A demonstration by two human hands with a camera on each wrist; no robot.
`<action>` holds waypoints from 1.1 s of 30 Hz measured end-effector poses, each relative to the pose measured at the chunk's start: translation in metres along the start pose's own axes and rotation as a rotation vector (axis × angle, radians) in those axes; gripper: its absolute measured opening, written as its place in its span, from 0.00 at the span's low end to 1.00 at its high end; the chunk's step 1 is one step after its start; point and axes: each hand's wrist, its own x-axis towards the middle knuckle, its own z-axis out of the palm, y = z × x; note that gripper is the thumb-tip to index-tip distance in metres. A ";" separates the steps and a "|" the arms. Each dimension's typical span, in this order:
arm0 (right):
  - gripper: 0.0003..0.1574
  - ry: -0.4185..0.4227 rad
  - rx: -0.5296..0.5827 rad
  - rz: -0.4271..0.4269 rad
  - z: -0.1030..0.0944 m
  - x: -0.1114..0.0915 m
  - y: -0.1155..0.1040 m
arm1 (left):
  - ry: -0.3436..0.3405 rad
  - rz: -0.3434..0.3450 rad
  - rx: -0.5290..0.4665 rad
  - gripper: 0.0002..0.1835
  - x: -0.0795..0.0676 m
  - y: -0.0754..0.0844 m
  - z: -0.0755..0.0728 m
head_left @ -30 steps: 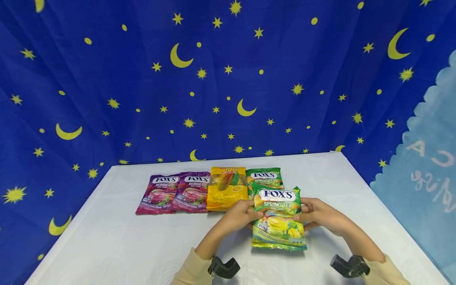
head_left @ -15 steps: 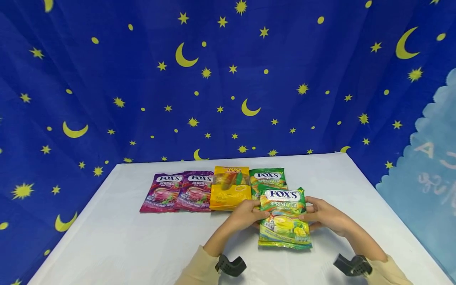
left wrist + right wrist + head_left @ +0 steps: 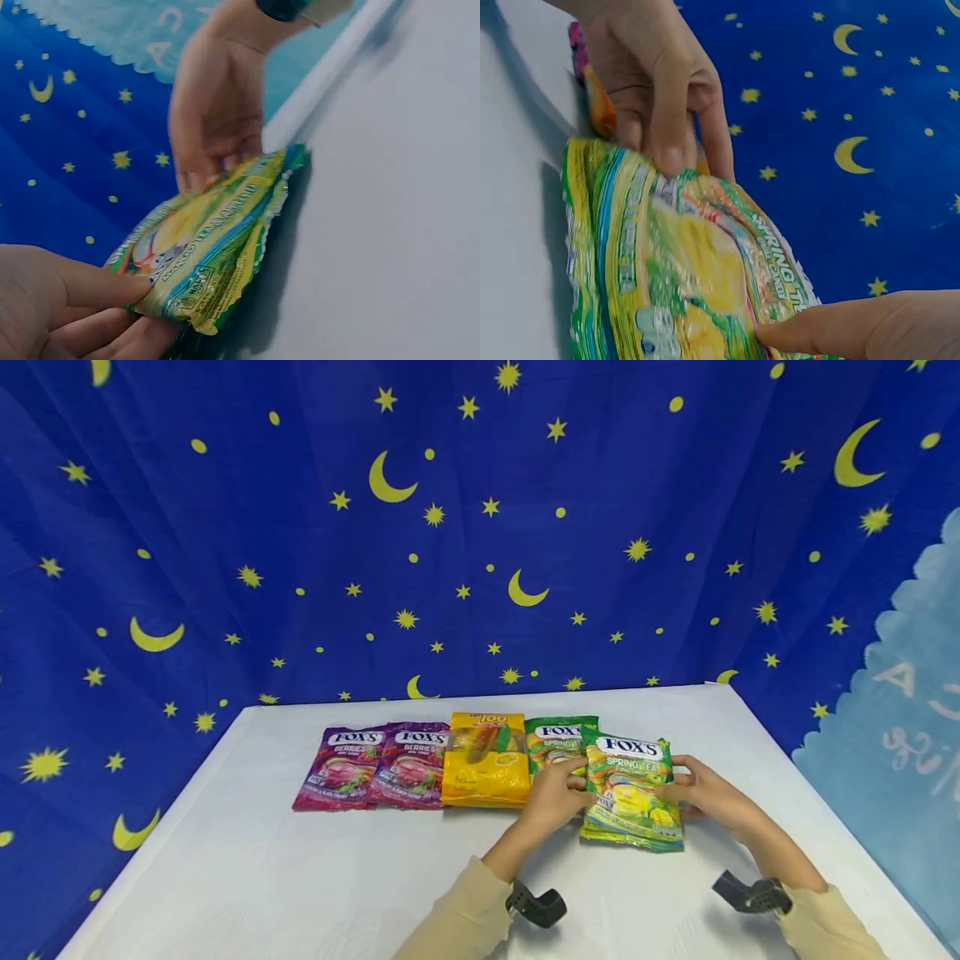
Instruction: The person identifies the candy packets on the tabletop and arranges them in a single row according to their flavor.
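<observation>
A green-yellow Fox's Spring Tea candy bag [image 3: 628, 789] is held between my two hands, face up, over the right part of the table. At its left edge my left hand [image 3: 553, 797] pinches it, thumb [image 3: 112, 287] on top and fingers below. On the opposite edge my right hand [image 3: 712, 795] grips it, its thumb [image 3: 825, 330] pressing the printed face. The fingers under the bag are mostly hidden. Just behind and to the left lies another green Spring Tea bag [image 3: 551, 745], partly covered by the held bag and my left hand.
Left of the green bags lie a yellow candy bag [image 3: 486, 777] and two purple Fox's Berries bags [image 3: 343, 770] [image 3: 411, 768], side by side on the white table [image 3: 300, 877]. A blue star-and-moon cloth [image 3: 465, 543] hangs behind the table.
Both hands have carried the green candy bag to the right and slightly farther back. More of the yellow bag's lower right corner shows. The other bags stay in place.
</observation>
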 end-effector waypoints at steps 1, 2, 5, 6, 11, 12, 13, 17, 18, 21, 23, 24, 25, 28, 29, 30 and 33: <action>0.55 0.010 -0.025 0.004 -0.003 0.002 -0.001 | 0.021 0.019 0.033 0.30 0.004 0.001 0.003; 0.58 0.022 -0.047 0.011 -0.005 0.003 -0.002 | 0.040 0.035 0.069 0.29 0.008 0.002 0.006; 0.65 0.055 -0.090 0.021 -0.012 0.008 -0.004 | 0.078 0.059 0.145 0.29 0.018 0.005 0.014; 0.66 0.062 -0.091 0.018 -0.014 0.010 -0.004 | 0.090 0.063 0.169 0.28 0.022 0.006 0.016; 0.66 0.103 -0.076 -0.003 -0.022 0.019 -0.001 | 0.148 0.060 0.257 0.26 0.035 0.011 0.026; 0.66 0.112 -0.066 -0.005 -0.023 0.021 0.000 | 0.159 0.064 0.275 0.25 0.037 0.012 0.028; 0.65 0.124 -0.062 -0.002 -0.024 0.023 0.001 | 0.169 0.067 0.287 0.25 0.040 0.012 0.031; 0.63 0.161 -0.032 0.010 -0.024 0.031 0.002 | 0.193 0.059 0.302 0.24 0.046 0.012 0.039; 0.62 0.168 -0.027 0.012 -0.024 0.032 0.002 | 0.197 0.051 0.302 0.24 0.047 0.011 0.040; 0.61 0.180 -0.020 0.023 -0.022 0.036 0.001 | 0.211 0.040 0.292 0.23 0.049 0.009 0.041; 0.61 0.184 -0.028 0.024 -0.020 0.039 0.000 | 0.216 0.042 0.294 0.23 0.048 0.007 0.040; 0.60 0.185 -0.035 0.022 -0.019 0.040 0.000 | 0.216 0.044 0.297 0.22 0.048 0.007 0.039; 0.60 0.184 -0.041 0.022 -0.019 0.040 -0.001 | 0.216 0.045 0.299 0.22 0.047 0.006 0.039; 0.60 0.179 -0.064 0.012 -0.018 0.041 -0.001 | 0.206 0.051 0.299 0.20 0.044 0.005 0.037; 0.59 0.177 -0.072 0.010 -0.018 0.041 -0.001 | 0.200 0.059 0.297 0.20 0.043 0.005 0.037; 0.59 0.177 -0.080 0.009 -0.018 0.041 0.000 | 0.196 0.063 0.297 0.19 0.042 0.004 0.037; 0.58 0.181 -0.089 0.005 -0.018 0.041 0.002 | 0.180 0.084 0.298 0.19 0.039 0.004 0.038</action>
